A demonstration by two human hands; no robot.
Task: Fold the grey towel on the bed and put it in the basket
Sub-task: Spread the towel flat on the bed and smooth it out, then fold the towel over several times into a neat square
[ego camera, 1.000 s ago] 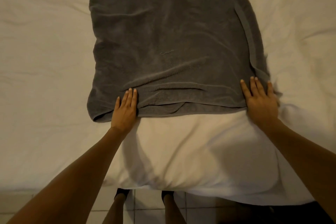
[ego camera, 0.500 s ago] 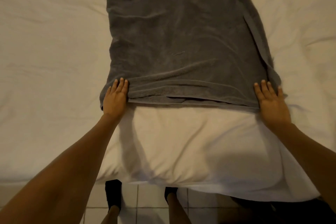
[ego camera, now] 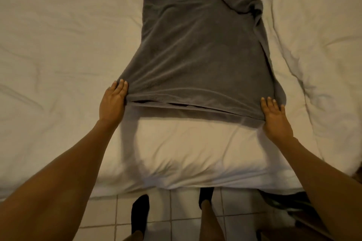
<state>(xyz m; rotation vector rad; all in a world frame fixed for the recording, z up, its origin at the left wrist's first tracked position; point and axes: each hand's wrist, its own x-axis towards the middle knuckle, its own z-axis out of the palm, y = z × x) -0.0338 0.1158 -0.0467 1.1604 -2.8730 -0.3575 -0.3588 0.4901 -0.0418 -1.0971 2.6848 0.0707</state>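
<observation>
The grey towel [ego camera: 195,45] lies lengthwise on the white bed [ego camera: 58,49], doubled over, with its far right end bunched up. My left hand [ego camera: 112,103] pinches the near left corner, fingers on top. My right hand [ego camera: 275,119] holds the near right corner. The near edge is raised a little off the sheet, its two layers show, and it casts a shadow below. No basket is in view.
The bed's near edge runs across the bottom, with a tiled floor [ego camera: 176,219] below it. My feet in black socks [ego camera: 140,213] stand there. A dark object [ego camera: 290,203] that I cannot identify sits on the floor at the bottom right.
Both hands went from lying flat on the towel's near edge to gripping its corners and lifting the edge. The view has pulled back, so the towel's far end now shows.
</observation>
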